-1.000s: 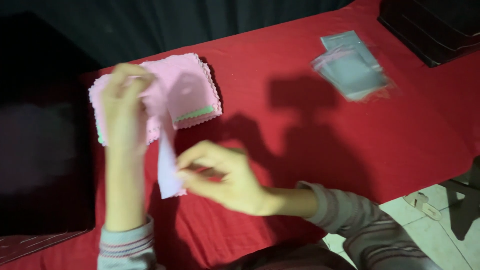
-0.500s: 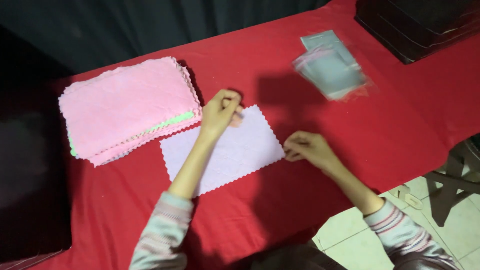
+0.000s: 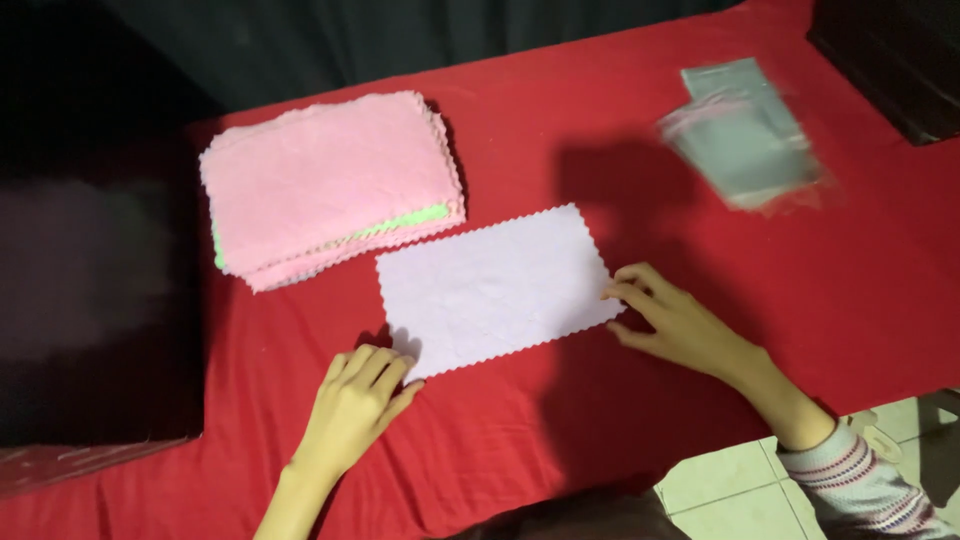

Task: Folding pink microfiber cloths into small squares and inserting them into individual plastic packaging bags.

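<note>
A pale lilac cloth [image 3: 495, 288] with zigzag edges lies flat on the red tablecloth [image 3: 560, 140]. My left hand [image 3: 355, 403] rests flat by the cloth's near left corner, fingers touching its edge. My right hand [image 3: 675, 323] sits at the cloth's right edge, fingertips on the near right corner. Neither hand grips anything. A stack of pink cloths [image 3: 330, 185], with one green cloth showing in it, stands just behind the lilac cloth to the left.
A small pile of clear plastic bags [image 3: 745, 135] lies at the back right. A dark box [image 3: 890, 50] fills the far right corner. A dark bulky object [image 3: 90, 300] stands at the left. Tiled floor [image 3: 720, 485] shows beyond the table's near edge.
The lilac cloth was held up a second ago, then laid flat. My left hand has since slid from its far edge to the near left corner; my right hand stays at the right edge.
</note>
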